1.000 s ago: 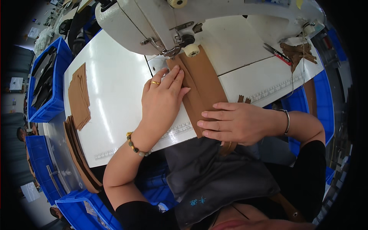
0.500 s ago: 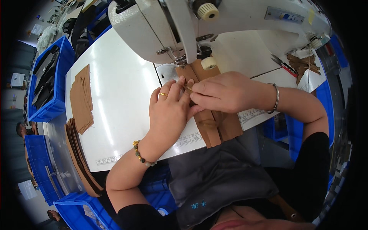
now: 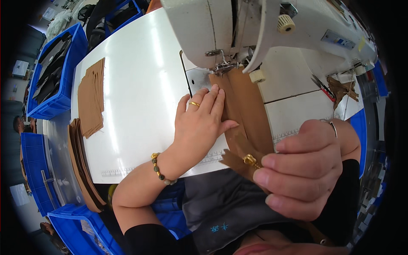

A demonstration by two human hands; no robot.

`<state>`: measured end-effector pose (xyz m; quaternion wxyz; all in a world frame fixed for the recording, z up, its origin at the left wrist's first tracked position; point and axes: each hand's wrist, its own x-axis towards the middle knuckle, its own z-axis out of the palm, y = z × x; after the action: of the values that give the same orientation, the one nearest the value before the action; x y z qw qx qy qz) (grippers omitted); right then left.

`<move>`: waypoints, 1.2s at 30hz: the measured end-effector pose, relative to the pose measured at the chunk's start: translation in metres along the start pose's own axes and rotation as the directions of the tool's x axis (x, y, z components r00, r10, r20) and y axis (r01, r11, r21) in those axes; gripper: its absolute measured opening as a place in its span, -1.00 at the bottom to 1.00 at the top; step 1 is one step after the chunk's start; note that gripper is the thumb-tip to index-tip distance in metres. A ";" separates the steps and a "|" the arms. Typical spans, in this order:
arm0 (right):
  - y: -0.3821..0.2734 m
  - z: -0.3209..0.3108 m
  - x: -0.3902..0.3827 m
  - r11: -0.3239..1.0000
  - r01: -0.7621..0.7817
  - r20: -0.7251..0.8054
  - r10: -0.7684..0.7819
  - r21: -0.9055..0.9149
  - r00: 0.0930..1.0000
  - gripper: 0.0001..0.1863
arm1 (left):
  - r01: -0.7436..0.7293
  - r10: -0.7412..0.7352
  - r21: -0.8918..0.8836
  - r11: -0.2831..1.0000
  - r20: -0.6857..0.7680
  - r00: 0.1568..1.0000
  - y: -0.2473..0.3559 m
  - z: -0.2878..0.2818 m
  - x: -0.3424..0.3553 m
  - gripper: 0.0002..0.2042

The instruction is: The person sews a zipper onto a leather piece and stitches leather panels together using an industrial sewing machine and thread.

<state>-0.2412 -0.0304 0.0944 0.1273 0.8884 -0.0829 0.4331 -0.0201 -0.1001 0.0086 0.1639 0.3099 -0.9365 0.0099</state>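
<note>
Two blue characters (image 3: pixel 219 228) on apron (image 3: pixel 246 197); brown fabric (image 3: pixel 251 100)

Matt brown cloth (image 3: pixel 253 106), shiny metal fitting (image 3: pixel 250 160), glossy tabletop (image 3: pixel 136 93)

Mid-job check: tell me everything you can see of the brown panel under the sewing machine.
The brown panel is long, matte and cloth-like, with a lengthwise edge or fold. It lies mostly flat on the white tabletop, its far end at the presser foot. The left hand touches its left side. Near its lower end, brown tape with a gold-coloured zipper slider rises to the right hand; whether they are joined is unclear.
</note>
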 end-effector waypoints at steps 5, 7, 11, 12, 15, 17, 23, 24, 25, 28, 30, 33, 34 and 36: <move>0.032 0.035 -0.025 0.989 -0.101 0.120 0.114 -0.107 0.986 -0.74 | -0.038 0.035 0.052 0.998 0.063 0.997 -0.003 -0.001 -0.002 -0.35; 0.048 0.053 -0.044 0.968 -0.082 0.165 0.123 -0.237 0.979 -0.76 | -0.015 0.014 0.019 1.000 0.059 0.998 -0.002 -0.002 -0.002 -0.35; 0.052 0.064 -0.071 0.943 -0.203 0.280 0.276 -0.262 0.920 -0.81 | -0.011 0.011 0.000 1.000 0.027 1.000 -0.001 -0.001 -0.002 -0.33; 0.049 0.065 -0.074 0.942 -0.205 0.334 0.290 -0.266 0.897 -0.81 | -0.016 0.016 -0.008 1.000 0.010 1.000 -0.001 -0.001 -0.002 -0.32; 0.039 0.068 -0.076 0.904 -0.322 0.303 0.402 -0.279 0.864 -0.77 | -0.005 0.006 -0.055 0.998 0.007 1.000 -0.002 0.001 -0.001 -0.32; 0.034 0.072 -0.075 0.879 -0.408 0.258 0.465 -0.248 0.847 -0.71 | 0.005 -0.005 -0.080 0.997 0.006 1.000 -0.003 0.000 -0.001 -0.32; 0.027 0.072 -0.077 0.853 -0.392 0.251 0.486 -0.344 0.837 -0.67 | 0.136 -0.138 -0.169 0.976 0.001 0.990 0.002 -0.005 0.001 -0.28; 0.027 0.071 -0.078 0.851 -0.395 0.248 0.489 -0.345 0.836 -0.67 | 0.137 -0.148 -0.175 0.975 -0.051 0.988 0.002 -0.005 0.002 -0.26; 0.027 0.071 -0.078 0.852 -0.403 0.263 0.495 -0.334 0.828 -0.68 | 0.142 -0.151 -0.174 0.974 -0.040 0.988 0.003 -0.005 0.002 -0.26; 0.028 0.073 -0.079 0.842 -0.438 0.253 0.520 -0.315 0.816 -0.68 | 0.091 -0.090 -0.092 0.992 0.014 0.996 0.001 -0.004 0.004 -0.25; 0.029 0.075 -0.079 0.833 -0.462 0.229 0.535 -0.306 0.813 -0.69 | 0.104 -0.096 -0.084 0.991 0.094 0.991 -0.001 -0.004 0.003 -0.25; 0.030 0.079 -0.080 0.764 -0.557 0.210 0.633 -0.327 0.745 -0.70 | 0.117 -0.110 -0.055 0.992 0.116 0.987 0.000 -0.004 0.001 -0.28; 0.030 0.079 -0.080 0.764 -0.567 0.222 0.637 -0.307 0.739 -0.71 | 0.124 -0.117 -0.053 0.991 0.124 0.985 0.000 -0.005 0.001 -0.28; 0.030 0.078 -0.082 0.763 -0.579 0.234 0.642 -0.287 0.730 -0.72 | 0.074 -0.071 -0.029 0.997 0.089 0.994 0.000 -0.005 0.002 -0.25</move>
<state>-0.2401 -0.0793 -0.0119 0.0482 0.8518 -0.4326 0.2915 -0.0201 -0.1011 0.0138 0.1281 0.3411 -0.9309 -0.0248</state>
